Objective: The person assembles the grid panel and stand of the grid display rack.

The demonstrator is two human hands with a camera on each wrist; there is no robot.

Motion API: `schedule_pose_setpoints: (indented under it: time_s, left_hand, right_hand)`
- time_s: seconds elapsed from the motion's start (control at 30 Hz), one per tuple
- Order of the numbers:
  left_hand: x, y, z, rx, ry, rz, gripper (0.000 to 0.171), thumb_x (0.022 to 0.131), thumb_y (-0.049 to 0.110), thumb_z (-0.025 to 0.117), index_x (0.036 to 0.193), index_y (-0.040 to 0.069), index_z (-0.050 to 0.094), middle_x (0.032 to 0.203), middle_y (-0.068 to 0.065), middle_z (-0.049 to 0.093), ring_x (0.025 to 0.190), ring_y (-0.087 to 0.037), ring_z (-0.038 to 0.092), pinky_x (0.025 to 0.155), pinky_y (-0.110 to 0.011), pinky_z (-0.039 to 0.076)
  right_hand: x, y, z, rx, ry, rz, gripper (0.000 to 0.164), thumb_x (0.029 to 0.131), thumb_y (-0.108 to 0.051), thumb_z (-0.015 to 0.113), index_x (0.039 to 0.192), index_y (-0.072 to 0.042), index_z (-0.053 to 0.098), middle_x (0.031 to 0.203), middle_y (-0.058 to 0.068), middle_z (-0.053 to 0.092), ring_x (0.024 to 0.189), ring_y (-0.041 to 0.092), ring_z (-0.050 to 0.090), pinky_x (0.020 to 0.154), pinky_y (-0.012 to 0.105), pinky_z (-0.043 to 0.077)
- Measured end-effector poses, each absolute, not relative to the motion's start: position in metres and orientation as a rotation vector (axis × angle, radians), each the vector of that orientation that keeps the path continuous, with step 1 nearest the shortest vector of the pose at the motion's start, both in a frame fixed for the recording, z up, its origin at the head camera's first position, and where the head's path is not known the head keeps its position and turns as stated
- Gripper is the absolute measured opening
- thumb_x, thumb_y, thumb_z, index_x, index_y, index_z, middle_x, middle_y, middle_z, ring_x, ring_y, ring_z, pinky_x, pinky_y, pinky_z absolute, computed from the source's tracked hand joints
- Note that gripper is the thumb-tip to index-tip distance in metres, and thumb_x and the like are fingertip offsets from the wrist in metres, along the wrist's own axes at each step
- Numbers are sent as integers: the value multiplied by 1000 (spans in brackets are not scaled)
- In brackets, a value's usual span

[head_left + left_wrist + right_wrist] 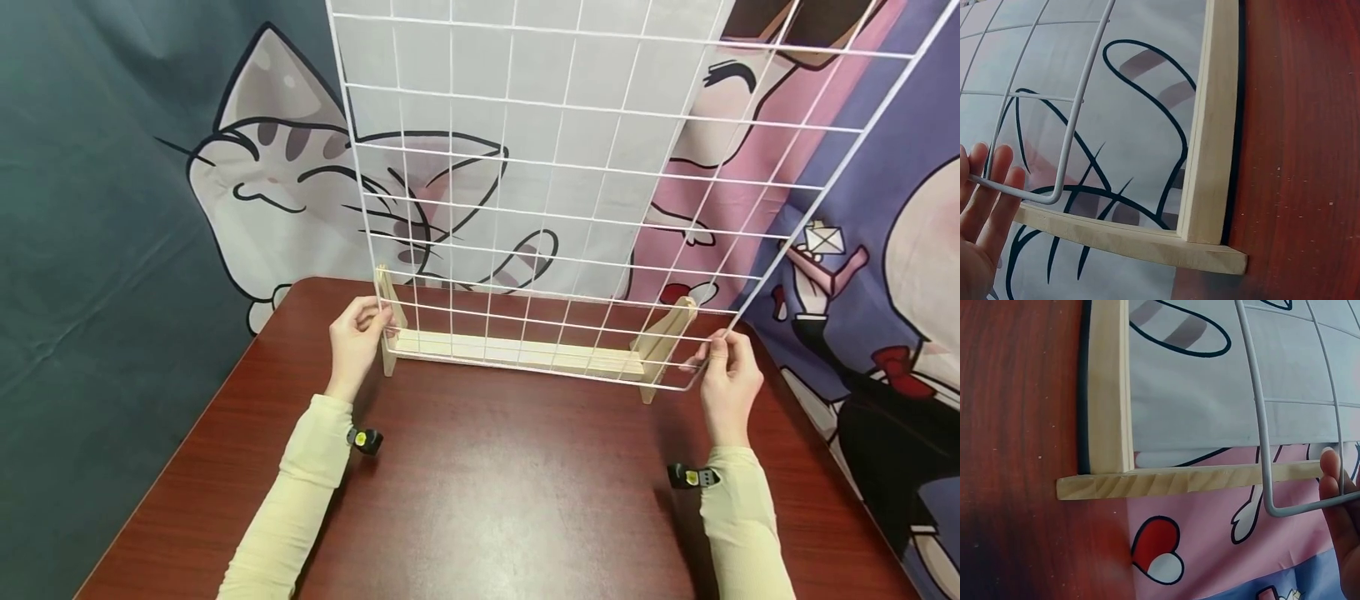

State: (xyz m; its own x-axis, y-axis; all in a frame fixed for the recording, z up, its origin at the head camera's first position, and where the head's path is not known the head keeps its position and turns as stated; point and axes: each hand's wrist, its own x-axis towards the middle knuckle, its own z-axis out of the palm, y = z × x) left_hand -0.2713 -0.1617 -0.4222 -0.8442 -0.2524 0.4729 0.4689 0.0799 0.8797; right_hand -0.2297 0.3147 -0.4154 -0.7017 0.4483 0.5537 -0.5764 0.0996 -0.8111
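A white wire grid panel (822,190) stands tilted in front of me, raised above the table. My left hand (354,337) pinches its lower left side; my right hand (727,387) grips the lower right corner. In the left wrist view, fingers (999,215) lie behind the rounded corner's wire. The right wrist view has the right hand (1349,540) at the opposite corner, mostly cut off by the frame. Behind the panel's lower edge is a pale wooden stand (517,350), a crossbar between two upright end pieces. Whether the panel touches it, I cannot tell.
The stand rests toward the back of a reddish-brown table (480,483). A cartoon-printed cloth (277,242) hangs behind the table and continues along the right side. Each sleeved wrist wears a small black camera (365,441).
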Motion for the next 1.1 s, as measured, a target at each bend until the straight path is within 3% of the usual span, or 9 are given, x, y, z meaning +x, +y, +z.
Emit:
schedule_pose_setpoints:
  time_s: [0.1,0.33,0.6,0.87,1.1]
  left_hand:
    - [-272,-161,-415,-177,-1846,-1801,19,87,-5,65,102,-16,62,74,-4,71,61,0,67,59,-21,57]
    - [-264,-155,-388,-189,-1825,-1803,19,87,-6,64,101,-18,60,72,11,69,63,0,67,61,-23,58]
    - [-276,-158,-392,-164,-1783,-1807,19,87,-6,64,101,-19,60,71,15,69,62,1,67,61,-21,57]
    - [-290,-159,-389,-234,-1716,-1814,21,87,-3,67,100,-18,60,72,6,70,62,-2,67,60,-20,57]
    - [-295,-157,-378,-263,-1727,-1779,19,87,-3,67,100,-16,62,71,11,69,63,-3,67,60,-23,57]
  right_hand:
    - [-233,316,-414,132,-1641,1659,12,97,-5,53,88,-8,60,64,5,55,51,7,64,49,20,54]
    - [-238,317,-408,147,-1656,1563,13,97,-5,52,87,-8,59,63,0,55,51,3,64,50,19,54]
    - [-244,316,-402,189,-1630,1531,12,97,-8,54,87,-11,60,62,-1,56,50,3,64,50,19,54]
    - [-247,316,-389,242,-1568,1630,12,97,-4,53,87,-7,59,61,3,54,50,7,65,50,20,55]
    - [-243,310,-370,254,-1582,1625,15,96,-1,52,86,-8,59,61,3,56,50,6,65,51,19,54]
